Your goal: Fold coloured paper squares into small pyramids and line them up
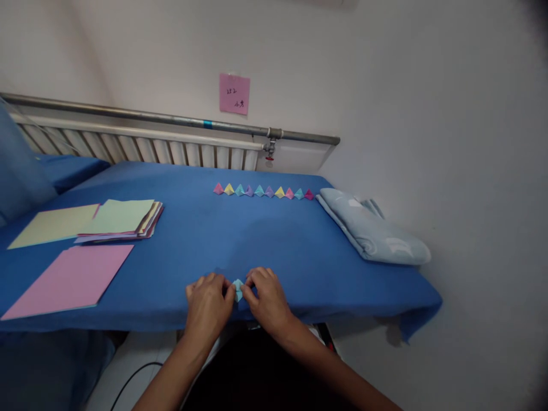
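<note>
A small piece of folded light-blue paper [238,290] sits between my two hands near the front edge of the table. My left hand [209,301] pinches its left side between thumb and fingers. On the other side, my right hand [266,297] has its thumb and fingertips closed on the right edge. Farther back, a row of several small folded paper pieces [259,191] in pink, yellow, teal and purple lies across the blue cloth.
A blue cloth [192,228] covers the table. At left lie a stack of coloured paper [124,218], yellow sheets [53,224] and pink sheets [72,277]. A folded light-blue blanket [372,228] rests at right. Behind are a radiator [171,151] and a pipe [149,118].
</note>
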### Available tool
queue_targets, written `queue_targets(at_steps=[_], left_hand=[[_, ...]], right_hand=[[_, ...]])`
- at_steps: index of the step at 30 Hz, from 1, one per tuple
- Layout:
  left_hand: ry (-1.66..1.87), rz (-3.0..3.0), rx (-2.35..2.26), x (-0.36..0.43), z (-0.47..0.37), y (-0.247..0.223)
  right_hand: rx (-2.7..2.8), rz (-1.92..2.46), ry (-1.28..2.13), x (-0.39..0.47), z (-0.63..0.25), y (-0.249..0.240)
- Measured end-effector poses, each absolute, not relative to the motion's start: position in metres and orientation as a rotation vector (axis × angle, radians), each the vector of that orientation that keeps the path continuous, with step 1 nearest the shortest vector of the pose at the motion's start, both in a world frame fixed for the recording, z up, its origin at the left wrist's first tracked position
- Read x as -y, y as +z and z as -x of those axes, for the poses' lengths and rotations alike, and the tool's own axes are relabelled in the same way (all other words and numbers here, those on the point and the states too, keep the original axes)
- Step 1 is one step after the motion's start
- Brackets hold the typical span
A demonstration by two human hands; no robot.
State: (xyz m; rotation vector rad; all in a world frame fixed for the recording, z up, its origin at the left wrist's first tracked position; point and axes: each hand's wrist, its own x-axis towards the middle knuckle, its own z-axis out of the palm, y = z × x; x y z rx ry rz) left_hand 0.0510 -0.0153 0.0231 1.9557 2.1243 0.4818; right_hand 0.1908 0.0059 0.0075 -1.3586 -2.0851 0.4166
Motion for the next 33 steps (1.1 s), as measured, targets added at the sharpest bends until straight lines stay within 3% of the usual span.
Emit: queue_targets(at_steps=[19,24,33], left_hand=[[0.447,-1.933,-2.145,0.013,-0.052,0.023],[0.612,-1.938,-2.068,0.016,-0.049,0.016],[0.872,-2.626,-1.832,0.042,-0.042,-0.011]], right_hand=[[2.109,1.341,0.418,-0.008,-0.192,0.007],[2.140,1.428,0.490,-0.016,-0.191,0.015],[2.226,1.480,0.605,-0.031,-0.195,0.024]])
